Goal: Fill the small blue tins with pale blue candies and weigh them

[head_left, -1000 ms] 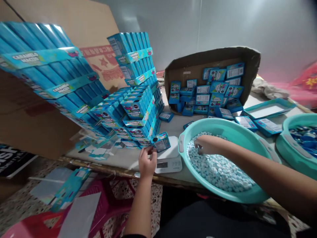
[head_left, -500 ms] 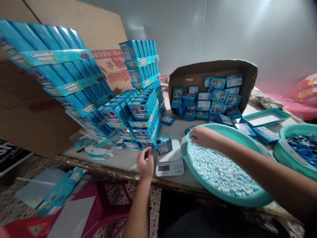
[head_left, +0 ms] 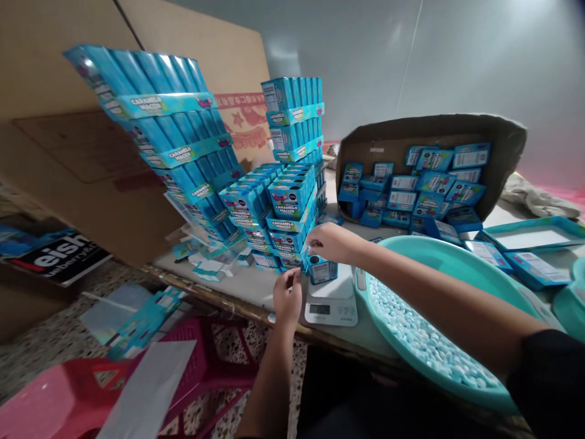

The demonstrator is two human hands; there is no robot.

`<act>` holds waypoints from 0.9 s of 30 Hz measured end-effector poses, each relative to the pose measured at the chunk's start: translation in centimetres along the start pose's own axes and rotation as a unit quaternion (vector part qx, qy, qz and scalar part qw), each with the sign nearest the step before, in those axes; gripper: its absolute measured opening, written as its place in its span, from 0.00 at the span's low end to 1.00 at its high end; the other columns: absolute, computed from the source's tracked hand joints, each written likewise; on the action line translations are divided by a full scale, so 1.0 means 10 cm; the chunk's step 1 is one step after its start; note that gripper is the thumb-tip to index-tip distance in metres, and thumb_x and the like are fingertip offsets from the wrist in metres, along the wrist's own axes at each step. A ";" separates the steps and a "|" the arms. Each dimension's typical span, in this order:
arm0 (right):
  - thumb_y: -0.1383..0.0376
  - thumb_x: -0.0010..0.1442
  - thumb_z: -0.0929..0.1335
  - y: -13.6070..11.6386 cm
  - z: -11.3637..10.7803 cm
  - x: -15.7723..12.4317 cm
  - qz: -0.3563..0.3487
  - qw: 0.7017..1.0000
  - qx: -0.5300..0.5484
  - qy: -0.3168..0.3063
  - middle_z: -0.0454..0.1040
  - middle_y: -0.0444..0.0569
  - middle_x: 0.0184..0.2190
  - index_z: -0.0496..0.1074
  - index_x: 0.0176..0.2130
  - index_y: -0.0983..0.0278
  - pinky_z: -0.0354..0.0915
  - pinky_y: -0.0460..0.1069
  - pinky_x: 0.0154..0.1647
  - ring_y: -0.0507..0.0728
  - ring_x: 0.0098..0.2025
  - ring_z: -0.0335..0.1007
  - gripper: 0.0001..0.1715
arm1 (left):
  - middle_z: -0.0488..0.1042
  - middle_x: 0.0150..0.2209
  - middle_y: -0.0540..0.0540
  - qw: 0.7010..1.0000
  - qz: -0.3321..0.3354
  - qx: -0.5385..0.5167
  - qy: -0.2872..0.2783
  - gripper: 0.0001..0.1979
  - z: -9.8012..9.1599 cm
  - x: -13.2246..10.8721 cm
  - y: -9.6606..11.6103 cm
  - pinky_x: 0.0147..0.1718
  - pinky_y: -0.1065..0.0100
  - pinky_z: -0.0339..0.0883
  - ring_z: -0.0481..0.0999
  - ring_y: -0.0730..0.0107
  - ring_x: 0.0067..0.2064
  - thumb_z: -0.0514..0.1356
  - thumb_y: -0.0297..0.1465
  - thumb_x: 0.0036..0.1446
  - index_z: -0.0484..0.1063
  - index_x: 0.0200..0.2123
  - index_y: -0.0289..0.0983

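Observation:
A small blue candy box (head_left: 322, 270) stands on a white digital scale (head_left: 331, 301) at the table's front edge. My right hand (head_left: 329, 242) hovers right over the box's open top, fingers pinched together; what they hold is hidden. My left hand (head_left: 287, 295) rests just left of the scale, fingers curled, close to the box but apart from it. A teal basin (head_left: 457, 262) full of small pale blue candies (head_left: 425, 341) sits to the right, under my right forearm.
Tall stacks of blue "Caramelo Macizo" boxes (head_left: 283, 207) rise at the left and centre. A cardboard carton (head_left: 429, 131) holding several small blue boxes lies behind. A shallow teal tray (head_left: 532, 235) is at the right. Pink plastic stools (head_left: 201, 366) and cardboard sheets sit on the floor.
My right hand has left the basin of candies and moved left to the top of the box on the scale. The left hand stays beside the scale. The view has shifted left.

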State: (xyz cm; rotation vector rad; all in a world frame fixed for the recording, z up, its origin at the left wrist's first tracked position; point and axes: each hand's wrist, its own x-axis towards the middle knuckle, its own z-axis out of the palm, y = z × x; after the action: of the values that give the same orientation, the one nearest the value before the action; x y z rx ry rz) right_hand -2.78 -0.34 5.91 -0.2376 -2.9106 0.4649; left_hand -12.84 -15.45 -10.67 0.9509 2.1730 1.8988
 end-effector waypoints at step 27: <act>0.67 0.56 0.73 0.51 -0.35 -1.07 0.187 0.982 -0.009 0.005 0.78 0.47 0.28 0.79 0.35 0.67 0.58 0.47 0.34 0.50 0.29 0.68 0.06 | 0.79 0.35 0.43 0.998 -0.045 -0.045 -0.003 0.22 0.04 -0.02 -0.06 0.39 0.67 0.70 0.77 0.64 0.37 0.59 0.51 0.60 0.79 0.39 0.37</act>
State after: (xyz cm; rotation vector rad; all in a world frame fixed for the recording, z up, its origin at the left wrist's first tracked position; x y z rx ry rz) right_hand 8.92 3.44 5.88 -0.7961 -2.8623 0.4877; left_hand -12.75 -15.22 -11.38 0.8281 2.0717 1.9318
